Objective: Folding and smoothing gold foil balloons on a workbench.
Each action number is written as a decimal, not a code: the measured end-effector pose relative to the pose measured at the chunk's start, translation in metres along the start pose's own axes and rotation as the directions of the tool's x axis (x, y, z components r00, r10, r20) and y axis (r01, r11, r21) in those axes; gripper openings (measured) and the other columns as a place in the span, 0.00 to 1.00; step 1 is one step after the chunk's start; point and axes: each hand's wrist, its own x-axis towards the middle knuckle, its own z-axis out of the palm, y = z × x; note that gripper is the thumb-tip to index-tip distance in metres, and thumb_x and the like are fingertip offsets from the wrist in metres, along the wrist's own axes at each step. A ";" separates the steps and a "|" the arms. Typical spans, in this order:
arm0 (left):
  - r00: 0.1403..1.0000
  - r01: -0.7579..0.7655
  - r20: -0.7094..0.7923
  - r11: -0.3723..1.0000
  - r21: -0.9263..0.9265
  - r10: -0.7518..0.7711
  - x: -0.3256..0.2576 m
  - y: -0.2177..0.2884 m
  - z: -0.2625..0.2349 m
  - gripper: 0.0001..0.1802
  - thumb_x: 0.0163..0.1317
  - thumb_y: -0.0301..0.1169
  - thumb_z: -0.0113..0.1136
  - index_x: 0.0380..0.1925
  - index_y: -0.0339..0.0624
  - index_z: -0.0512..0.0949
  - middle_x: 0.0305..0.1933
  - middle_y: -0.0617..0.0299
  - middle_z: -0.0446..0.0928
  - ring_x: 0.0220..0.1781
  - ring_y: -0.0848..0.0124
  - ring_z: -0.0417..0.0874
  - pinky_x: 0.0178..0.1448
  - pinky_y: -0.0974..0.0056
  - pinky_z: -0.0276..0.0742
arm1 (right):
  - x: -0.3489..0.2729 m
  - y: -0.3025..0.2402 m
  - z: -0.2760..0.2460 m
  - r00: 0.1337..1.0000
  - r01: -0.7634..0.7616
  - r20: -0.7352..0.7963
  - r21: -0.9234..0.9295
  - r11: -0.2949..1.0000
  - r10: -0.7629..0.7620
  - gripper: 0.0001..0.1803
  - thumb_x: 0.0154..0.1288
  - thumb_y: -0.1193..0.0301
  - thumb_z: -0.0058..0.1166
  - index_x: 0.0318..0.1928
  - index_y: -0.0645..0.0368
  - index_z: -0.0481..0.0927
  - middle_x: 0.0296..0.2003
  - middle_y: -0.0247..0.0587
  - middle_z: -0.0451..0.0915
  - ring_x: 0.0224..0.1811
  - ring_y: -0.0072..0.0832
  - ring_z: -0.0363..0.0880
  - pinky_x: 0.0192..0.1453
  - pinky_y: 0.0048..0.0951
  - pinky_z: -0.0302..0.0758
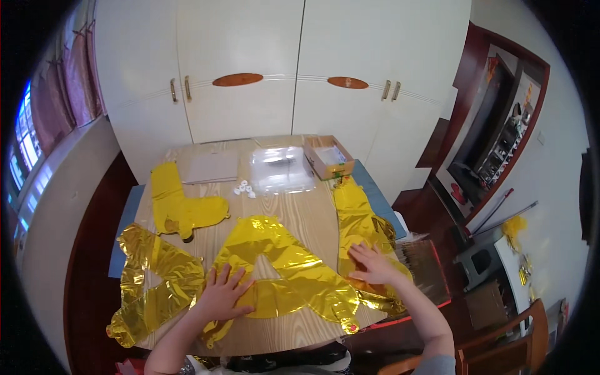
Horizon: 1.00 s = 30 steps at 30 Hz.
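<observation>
Left hand, nearest the lens: palm down, fingers spread flat on the lower left leg of a gold foil balloon shaped like a peaked letter; grip open, pressing rather than clasping. Right hand: likewise flat and open, resting on a second gold foil piece lying lengthwise along the right edge of the wooden tabletop. Central balloon: deflated, spread flat at the near middle of the tabletop, its lower tips close to the front edge. Crumpled gold foil shape at near left, partly overhanging the corner. Matte yellow shape beyond it, flat. Small white caps or rolls clustered mid-table; clear plastic packet and open cardboard box behind; grey flat sleeve to their left. White cupboard doors in the background. Hazards, as judgement: foil slick on smooth wood, liable to slide off the front or right edge under sideways pressure; overhanging left piece likely to drop if nudged; hard creasing under the palms apt to weaken seams; small white items prone to roll if the foil is swept outward.
</observation>
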 end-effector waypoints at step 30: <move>0.943 -0.315 -0.106 0.949 0.009 0.314 0.283 0.167 -0.002 0.49 0.59 0.73 0.37 0.72 0.55 0.55 0.76 0.50 0.50 0.76 0.41 0.47 0.74 0.38 0.46 | 0.004 0.104 -0.059 0.771 0.064 0.040 0.988 -0.141 0.635 0.20 0.71 0.63 0.42 0.53 0.63 0.76 0.42 0.45 0.82 0.42 0.35 0.82 0.48 0.36 0.79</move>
